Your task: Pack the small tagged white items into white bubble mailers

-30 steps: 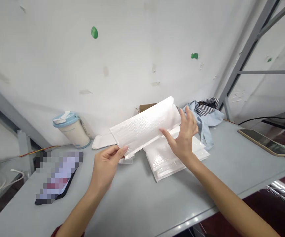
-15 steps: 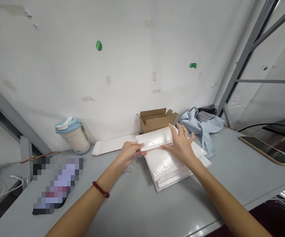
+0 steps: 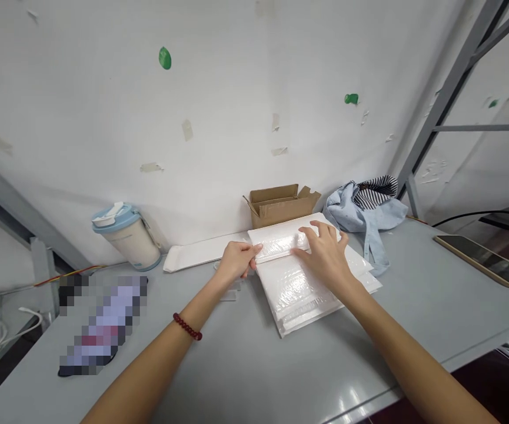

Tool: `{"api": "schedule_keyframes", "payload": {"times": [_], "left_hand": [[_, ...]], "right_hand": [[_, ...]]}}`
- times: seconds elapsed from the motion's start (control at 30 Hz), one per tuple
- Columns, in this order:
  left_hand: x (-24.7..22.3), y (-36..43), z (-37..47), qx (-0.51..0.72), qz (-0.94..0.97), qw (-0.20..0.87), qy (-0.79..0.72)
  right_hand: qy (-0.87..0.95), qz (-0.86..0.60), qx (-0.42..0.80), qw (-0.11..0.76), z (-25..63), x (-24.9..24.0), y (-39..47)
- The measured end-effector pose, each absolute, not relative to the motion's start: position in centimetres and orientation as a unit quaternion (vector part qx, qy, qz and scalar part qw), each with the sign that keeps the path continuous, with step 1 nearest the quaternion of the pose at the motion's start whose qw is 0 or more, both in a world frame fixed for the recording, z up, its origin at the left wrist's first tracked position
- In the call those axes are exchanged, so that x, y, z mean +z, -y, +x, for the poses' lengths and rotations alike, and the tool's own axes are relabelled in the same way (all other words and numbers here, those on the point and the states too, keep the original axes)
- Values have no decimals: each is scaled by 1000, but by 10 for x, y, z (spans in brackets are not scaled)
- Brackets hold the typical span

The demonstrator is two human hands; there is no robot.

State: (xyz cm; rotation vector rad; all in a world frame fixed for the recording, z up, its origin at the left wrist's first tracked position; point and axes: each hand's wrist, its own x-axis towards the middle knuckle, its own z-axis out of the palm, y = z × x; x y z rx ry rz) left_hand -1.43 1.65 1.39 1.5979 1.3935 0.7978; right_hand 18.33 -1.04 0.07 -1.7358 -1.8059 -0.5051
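Observation:
A stack of white bubble mailers (image 3: 298, 287) lies on the grey table. The top mailer has a folded section (image 3: 276, 244) along its upper part. My left hand (image 3: 239, 259) pinches the left edge of that folded section between thumb and fingers. On the right, my right hand (image 3: 325, 247) is spread, its fingertips touching the top mailer's folded part. Small clear pieces (image 3: 231, 292) lie beside the stack, partly behind my left hand.
Behind the mailers stands an open cardboard box (image 3: 285, 211), with a blue cloth bag (image 3: 355, 209) to its right. A long white package (image 3: 192, 254), a tumbler (image 3: 128, 238) and a blurred purple item (image 3: 108, 324) are at left. A phone (image 3: 483, 259) lies far right.
The folded section lies flatter against the stack, with more white surface showing above it. My left hand has shifted slightly up and right with its edge. The camera view has tilted a little.

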Motion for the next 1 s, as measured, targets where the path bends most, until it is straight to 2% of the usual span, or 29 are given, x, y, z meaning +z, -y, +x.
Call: {"api": "schedule_keyframes", "payload": {"times": [0.13,0.3,0.4,0.73,1.0], "left_hand": [[11,-27,-33,295,667,345,-590],[5,-46,-85,231,713,168,-641],[0,-53,-108,179,742,103,-638],[-4,-68,-124,70,792,-2,-606],[-8,-50,-112,-3,799,-101,-593]], "right_hand": [[677,-652,-181,289,185,4,10],[691,-612,-202,327,181,6,13],[710,-574,-209,350,175,6,16],[731,-524,-202,386,166,4,22],[737,-513,-204,391,165,2,22]]}}
